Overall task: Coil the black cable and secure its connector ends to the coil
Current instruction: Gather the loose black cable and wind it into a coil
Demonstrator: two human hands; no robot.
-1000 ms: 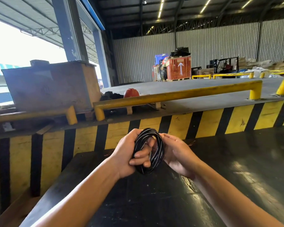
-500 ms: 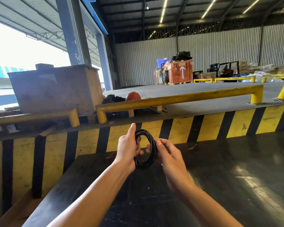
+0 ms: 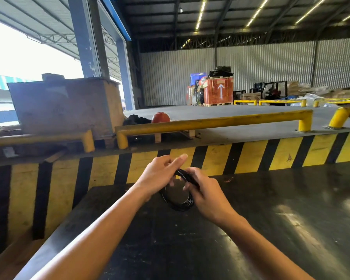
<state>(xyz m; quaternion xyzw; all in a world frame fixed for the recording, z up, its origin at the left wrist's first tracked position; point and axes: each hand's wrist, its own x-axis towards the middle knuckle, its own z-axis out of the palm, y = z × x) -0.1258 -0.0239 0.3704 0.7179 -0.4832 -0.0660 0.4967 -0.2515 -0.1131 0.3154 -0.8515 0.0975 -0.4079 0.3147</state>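
Note:
The black cable (image 3: pixel 180 206) is wound into a small round coil held between both hands, just above the dark glossy table (image 3: pixel 271 229). My right hand (image 3: pixel 207 196) grips the coil's upper right side, fingers wrapped over the strands. My left hand (image 3: pixel 160 175) is at the coil's left edge, palm side against it, with the fingers stretched out past the top. The connector ends are hidden among the strands and fingers.
A yellow-and-black striped wall (image 3: pixel 251 156) rises right behind the table. Above it runs a yellow guard rail (image 3: pixel 210 123). A rusty metal box (image 3: pixel 65 106) stands at the back left. Far off are an orange crate (image 3: pixel 218 91) and a forklift (image 3: pixel 274 89).
The coil has tipped from upright to lying more flat and has dropped lower. My right hand has closed over its upper right side, and my left fingers have straightened out.

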